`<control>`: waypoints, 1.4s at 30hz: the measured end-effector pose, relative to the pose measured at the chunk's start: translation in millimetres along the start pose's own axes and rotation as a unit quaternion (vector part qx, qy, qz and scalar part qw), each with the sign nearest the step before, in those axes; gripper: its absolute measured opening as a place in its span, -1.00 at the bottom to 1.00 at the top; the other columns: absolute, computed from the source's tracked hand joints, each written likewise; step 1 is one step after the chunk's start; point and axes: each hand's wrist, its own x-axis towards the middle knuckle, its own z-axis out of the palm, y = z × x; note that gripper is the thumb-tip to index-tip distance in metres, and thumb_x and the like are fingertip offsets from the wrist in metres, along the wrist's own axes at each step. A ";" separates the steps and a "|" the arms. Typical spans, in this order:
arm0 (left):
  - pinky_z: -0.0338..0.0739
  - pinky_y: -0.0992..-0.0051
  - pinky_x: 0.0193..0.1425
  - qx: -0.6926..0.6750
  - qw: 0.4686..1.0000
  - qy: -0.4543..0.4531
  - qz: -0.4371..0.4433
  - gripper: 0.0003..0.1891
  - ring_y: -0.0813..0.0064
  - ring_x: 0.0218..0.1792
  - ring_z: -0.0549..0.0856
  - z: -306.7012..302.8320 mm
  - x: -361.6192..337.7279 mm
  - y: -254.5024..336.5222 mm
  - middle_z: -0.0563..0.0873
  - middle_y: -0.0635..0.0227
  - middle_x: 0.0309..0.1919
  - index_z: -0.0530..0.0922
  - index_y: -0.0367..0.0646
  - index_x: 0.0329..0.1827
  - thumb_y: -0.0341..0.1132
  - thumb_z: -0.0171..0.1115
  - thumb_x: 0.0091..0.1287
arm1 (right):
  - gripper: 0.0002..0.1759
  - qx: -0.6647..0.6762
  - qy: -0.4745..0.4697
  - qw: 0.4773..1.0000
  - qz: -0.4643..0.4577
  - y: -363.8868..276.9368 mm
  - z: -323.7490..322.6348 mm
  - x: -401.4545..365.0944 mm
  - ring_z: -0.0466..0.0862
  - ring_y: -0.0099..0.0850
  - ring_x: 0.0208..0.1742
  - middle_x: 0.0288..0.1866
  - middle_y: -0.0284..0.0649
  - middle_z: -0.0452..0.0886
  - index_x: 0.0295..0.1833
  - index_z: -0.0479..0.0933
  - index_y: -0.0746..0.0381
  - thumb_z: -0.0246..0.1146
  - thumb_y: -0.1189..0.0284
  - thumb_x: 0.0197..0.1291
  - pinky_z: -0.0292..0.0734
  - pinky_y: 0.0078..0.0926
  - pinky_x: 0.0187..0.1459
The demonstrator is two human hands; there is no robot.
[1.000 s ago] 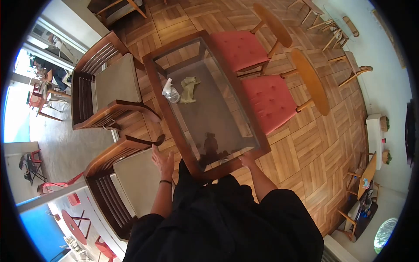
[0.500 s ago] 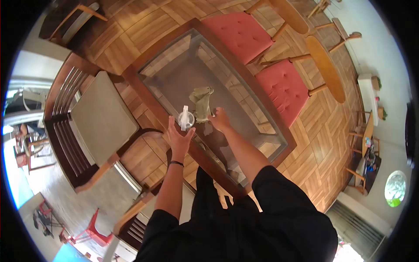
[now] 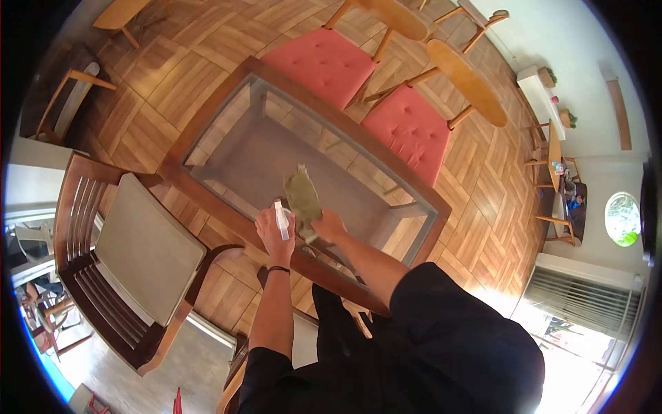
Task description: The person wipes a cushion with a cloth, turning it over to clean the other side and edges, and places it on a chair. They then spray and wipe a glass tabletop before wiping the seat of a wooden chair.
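Observation:
I stand at the near edge of a glass-topped table with a dark wooden frame [image 3: 207, 124]. My left hand [image 3: 273, 231] is closed around a clear spray bottle [image 3: 281, 217], its white nozzle sticking up above my fingers. My right hand [image 3: 328, 225] grips the near end of an olive-green cloth [image 3: 301, 194], which lies out over the glass away from me. Both hands are close together above the table's near rim.
Two chairs with red cushions [image 3: 324, 58] [image 3: 407, 131] stand along the far side of the table. A wooden armchair with a grey cushion [image 3: 141, 248] is at my left. Parquet floor surrounds the table; more chairs and small tables stand further off.
A second ago both hands rested at the table's end, bottle and cloth lying on the glass. I have moved along the table; my left hand took the bottle, my right the cloth.

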 end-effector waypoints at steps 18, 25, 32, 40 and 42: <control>0.45 0.23 0.11 -0.141 0.987 -0.050 0.051 -0.71 0.23 -0.17 0.74 3.0 -172.6 236.5 0.75 0.35 -0.28 0.59 -0.12 0.02 -0.21 0.37 0.34 | -0.44 0.000 0.016 0.993 0.120 332.4 -90.4 -220.3 0.68 0.08 0.13 0.00 0.19 0.68 0.15 0.54 0.39 0.31 0.22 0.14 0.57 -0.06 0.08; 0.57 0.25 -0.10 -0.121 0.986 -0.044 0.102 -0.71 0.25 -0.33 0.78 59.3 -305.9 366.9 0.75 0.29 -0.38 0.60 -0.15 0.02 -0.24 0.39 0.32 | -0.66 0.273 -0.001 0.937 0.217 529.4 -138.6 -260.8 0.74 -0.12 -0.34 -0.40 -0.04 0.71 -0.19 0.67 0.39 0.30 0.27 0.19 0.61 -0.14 -0.32; 0.65 0.34 -0.19 -0.175 0.965 -0.158 0.112 -0.66 0.30 -0.34 0.81 147.4 -379.3 491.4 0.78 0.19 -0.40 0.60 -0.14 0.07 -0.21 0.41 0.33 | -0.73 0.602 -0.026 0.738 0.303 728.6 -235.1 -391.4 0.74 -0.20 -0.41 -0.32 -0.10 0.73 -0.12 0.66 0.28 0.22 0.28 0.36 0.67 -0.17 -0.36; 0.55 0.43 -0.32 -0.235 0.947 -0.197 0.100 -0.67 0.56 -0.44 0.65 199.2 -404.3 563.1 0.66 0.35 -0.46 0.59 -0.11 0.07 -0.18 0.41 0.36 | -0.75 0.661 0.208 0.677 0.248 794.5 -308.8 -432.5 0.78 -0.11 -0.38 -0.28 -0.03 0.73 -0.03 0.58 0.39 0.22 0.42 0.32 0.74 -0.14 -0.42; 0.58 0.39 -0.28 -0.212 0.950 -0.210 0.096 -0.66 0.43 -0.39 0.69 206.0 -399.6 574.1 0.69 0.29 -0.40 0.61 -0.10 0.10 -0.18 0.41 0.35 | -0.76 0.630 0.195 0.725 0.199 790.2 -326.2 -408.0 0.77 -0.13 -0.42 -0.28 -0.03 0.73 -0.01 0.57 0.39 0.24 0.46 0.31 0.73 -0.14 -0.44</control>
